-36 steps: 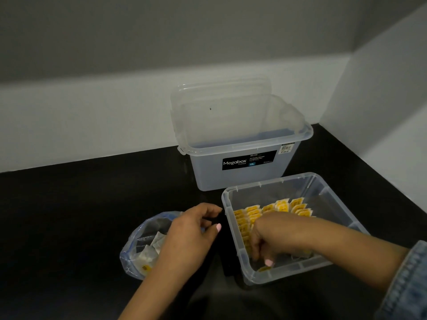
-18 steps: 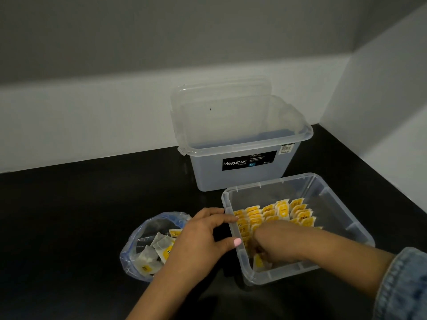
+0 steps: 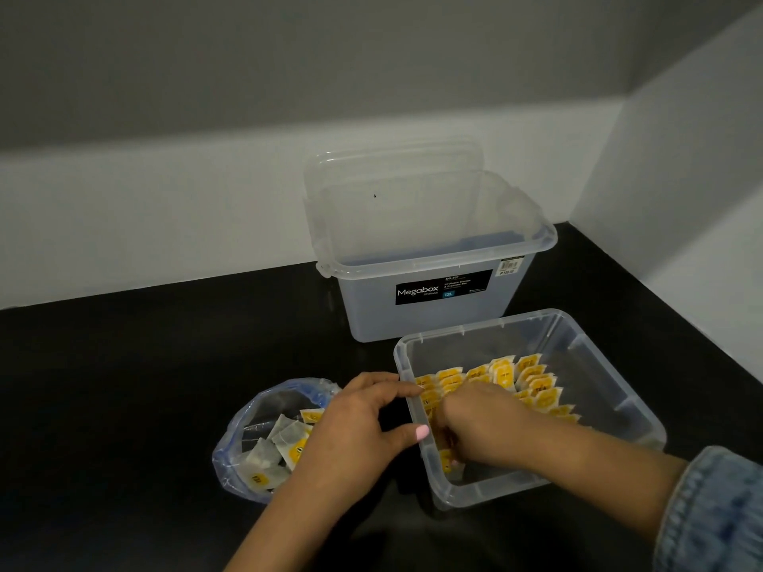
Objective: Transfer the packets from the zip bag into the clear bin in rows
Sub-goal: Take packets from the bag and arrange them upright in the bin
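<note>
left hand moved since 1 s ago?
Yes. The left hand shifted right, off the zip bag, and now touches the left wall of the clear bin.

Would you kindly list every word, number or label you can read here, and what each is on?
"Megabox" and "STORAGE": black label on the tall storage box.
"12L": same label; its other lines are too small.
Price sticker: unreadable.
Packets in the clear bin: print blurred.
</note>
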Available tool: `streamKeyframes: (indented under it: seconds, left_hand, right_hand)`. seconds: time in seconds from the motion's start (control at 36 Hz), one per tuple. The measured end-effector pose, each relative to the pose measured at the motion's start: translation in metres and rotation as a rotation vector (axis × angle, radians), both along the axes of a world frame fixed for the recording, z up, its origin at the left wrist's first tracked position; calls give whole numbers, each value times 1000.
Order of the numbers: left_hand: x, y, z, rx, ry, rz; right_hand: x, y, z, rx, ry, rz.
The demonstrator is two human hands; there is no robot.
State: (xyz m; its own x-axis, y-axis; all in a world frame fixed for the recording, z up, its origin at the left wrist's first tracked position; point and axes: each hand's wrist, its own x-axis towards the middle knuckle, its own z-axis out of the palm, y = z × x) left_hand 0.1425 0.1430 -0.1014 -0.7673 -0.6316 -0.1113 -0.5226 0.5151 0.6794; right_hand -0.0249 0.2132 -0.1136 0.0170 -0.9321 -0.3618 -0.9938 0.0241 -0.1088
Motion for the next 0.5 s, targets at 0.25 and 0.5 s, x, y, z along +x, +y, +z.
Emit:
streamKeyframes:
  seconds: [0.25, 0.5]
  left_hand:
    - [2, 2, 3, 2, -2, -3]
    - [8, -1, 7, 16, 47, 7]
  right_hand:
    - [1, -4, -7, -132, 86, 24]
    - [-1, -5, -7, -103, 130, 29]
